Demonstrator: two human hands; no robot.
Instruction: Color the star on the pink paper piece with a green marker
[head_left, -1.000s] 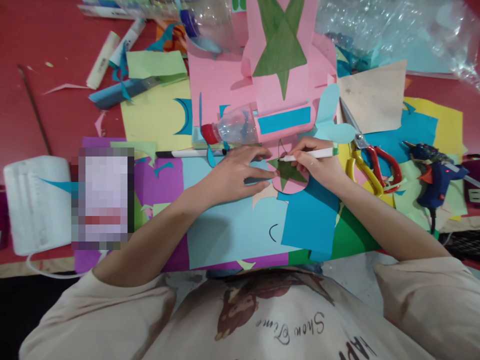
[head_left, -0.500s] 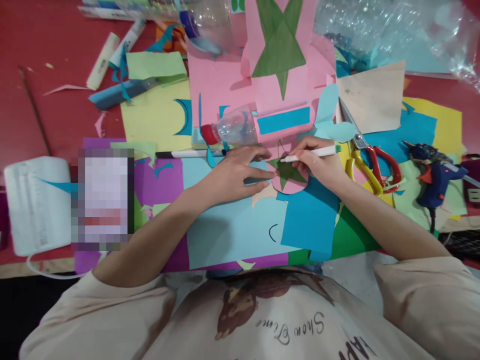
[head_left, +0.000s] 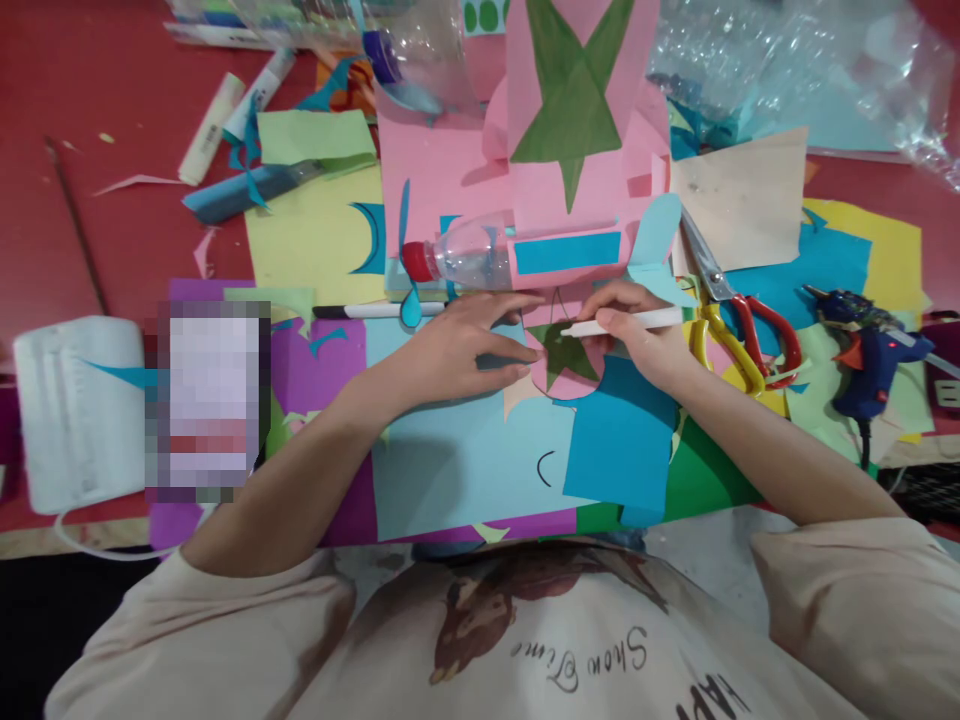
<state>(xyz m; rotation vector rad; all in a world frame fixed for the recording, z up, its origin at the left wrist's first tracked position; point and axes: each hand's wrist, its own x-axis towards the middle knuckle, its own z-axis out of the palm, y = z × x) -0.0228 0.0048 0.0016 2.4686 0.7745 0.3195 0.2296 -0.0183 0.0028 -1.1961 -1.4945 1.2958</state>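
Observation:
A white marker [head_left: 649, 319] is gripped in my right hand [head_left: 630, 320], its tip at a green star [head_left: 566, 352] on a round piece of pink paper [head_left: 586, 388]. The star's upper point is only an outline, while the rest is coloured green. My left hand [head_left: 476, 350] lies with fingers spread, their tips at the left edge of the pink piece. Under both lie light blue paper [head_left: 457, 470] and a darker blue sheet [head_left: 619, 440]. Just beyond is a clear plastic bottle [head_left: 472, 252] with a red cap, wrapped in pink and blue paper.
Red- and yellow-handled scissors [head_left: 739, 330] lie right of my right hand, with a blue glue gun [head_left: 866, 350] farther right. A pink sheet with a large green star [head_left: 574, 95] stands behind the bottle. At left are a blurred-out phone [head_left: 210, 390] and a white box [head_left: 81, 410].
The pink piece has shifted slightly left and towards me, and my left hand has moved a little left with it. The marker has stayed in my right hand.

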